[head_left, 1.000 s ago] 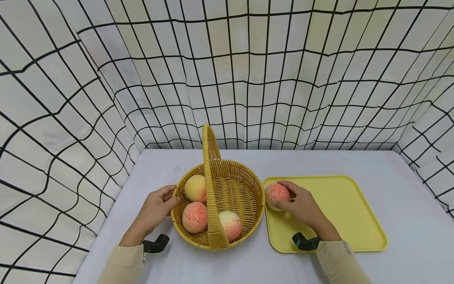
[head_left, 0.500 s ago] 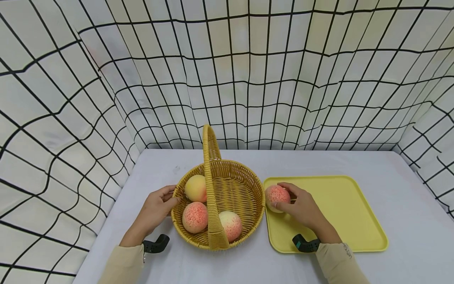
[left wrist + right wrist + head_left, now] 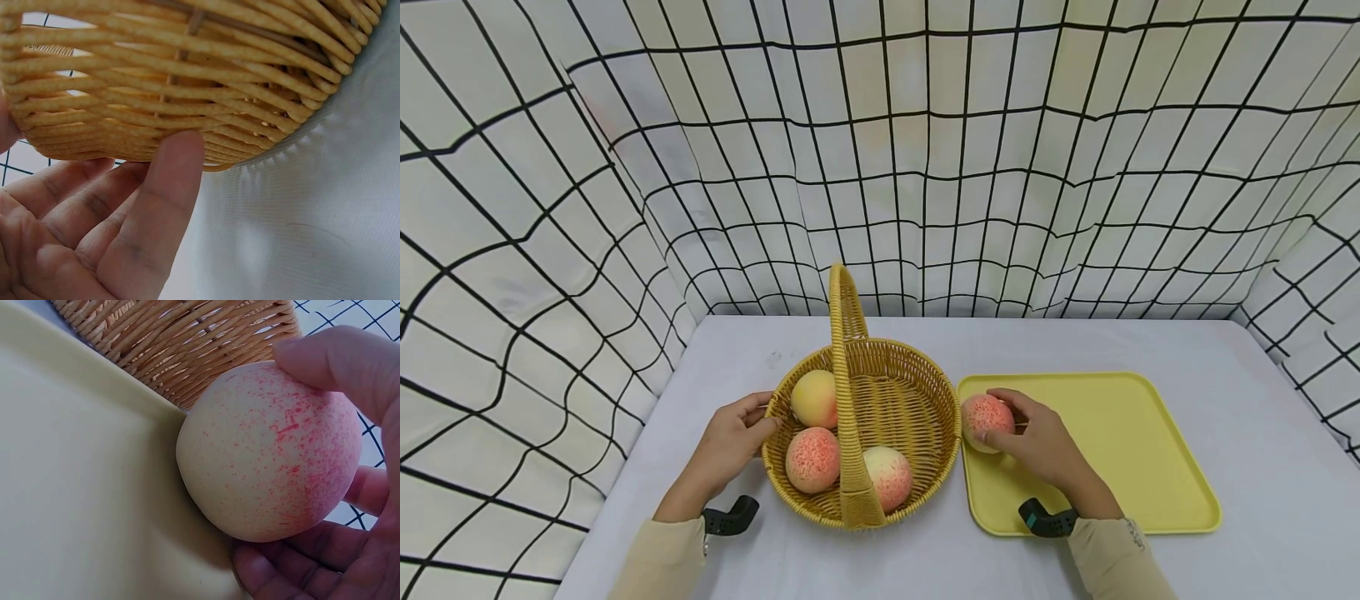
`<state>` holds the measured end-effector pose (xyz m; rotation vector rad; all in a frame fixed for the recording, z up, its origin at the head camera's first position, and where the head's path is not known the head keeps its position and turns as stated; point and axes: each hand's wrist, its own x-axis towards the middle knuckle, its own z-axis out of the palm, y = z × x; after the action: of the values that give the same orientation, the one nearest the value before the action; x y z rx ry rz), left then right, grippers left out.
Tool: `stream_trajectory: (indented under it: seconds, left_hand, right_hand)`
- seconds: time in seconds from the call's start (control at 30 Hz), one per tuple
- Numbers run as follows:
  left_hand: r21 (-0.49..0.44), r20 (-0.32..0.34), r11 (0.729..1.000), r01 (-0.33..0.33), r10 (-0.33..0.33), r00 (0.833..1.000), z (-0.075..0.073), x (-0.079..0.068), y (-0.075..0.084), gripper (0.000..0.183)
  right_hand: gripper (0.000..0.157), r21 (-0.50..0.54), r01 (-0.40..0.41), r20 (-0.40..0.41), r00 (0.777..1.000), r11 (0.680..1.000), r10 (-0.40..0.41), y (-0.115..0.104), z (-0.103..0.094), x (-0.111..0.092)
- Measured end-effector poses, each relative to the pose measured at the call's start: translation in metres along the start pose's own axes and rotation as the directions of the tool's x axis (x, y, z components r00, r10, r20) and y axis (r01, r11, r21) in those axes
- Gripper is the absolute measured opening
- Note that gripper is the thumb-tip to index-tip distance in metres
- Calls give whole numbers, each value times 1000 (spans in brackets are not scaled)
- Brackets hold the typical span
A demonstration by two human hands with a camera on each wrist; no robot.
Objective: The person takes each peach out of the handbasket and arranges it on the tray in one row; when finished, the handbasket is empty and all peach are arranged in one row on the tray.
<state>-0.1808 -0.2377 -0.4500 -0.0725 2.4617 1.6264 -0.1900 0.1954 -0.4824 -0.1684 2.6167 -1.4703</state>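
A yellow wicker basket (image 3: 898, 400) with a tall arched handle stands on the table. Inside it lie a yellow peach (image 3: 813, 398), a red-speckled peach (image 3: 812, 460) and a pale pink-sided peach (image 3: 888, 477). My left hand (image 3: 732, 437) grips the basket's left side; in the left wrist view, the thumb (image 3: 164, 206) presses on the woven wall. At the left end of a yellow tray (image 3: 1120, 450), my right hand (image 3: 1037, 437) holds another peach (image 3: 269, 453) between thumb and fingers. It is cream on one side and speckled pink on the other, close to the basket wall.
The tray's raised rim (image 3: 1183, 454) runs around its edge, and its left side sits close to the basket. A white cloth covers the table (image 3: 1037, 342). White walls with a black grid (image 3: 970, 167) enclose the back and sides.
My right hand and the peach in it have shifted slightly toward the near side, down in the head view. The left hand and the basket stay in place.
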Motion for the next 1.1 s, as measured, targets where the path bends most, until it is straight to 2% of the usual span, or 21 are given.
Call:
stream_trajectory:
  seconds: [0.37,0.73,1.1]
  left_hand:
    - [-1,-1,1000,-5,5,1000,0,0,0,50]
    - [2,-6,1000,0,0,1000,1,0,0,51]
    - [6,-10,1000,-2,2,1000,1,0,1,50]
  right_hand:
    - [64,20,10,31,999,1000,-11,-1,-2,-2]
    - [67,95,32,67,997,995,-39,1,-6,-3]
    - [68,87,27,76,997,996,-34,2,-6,-3]
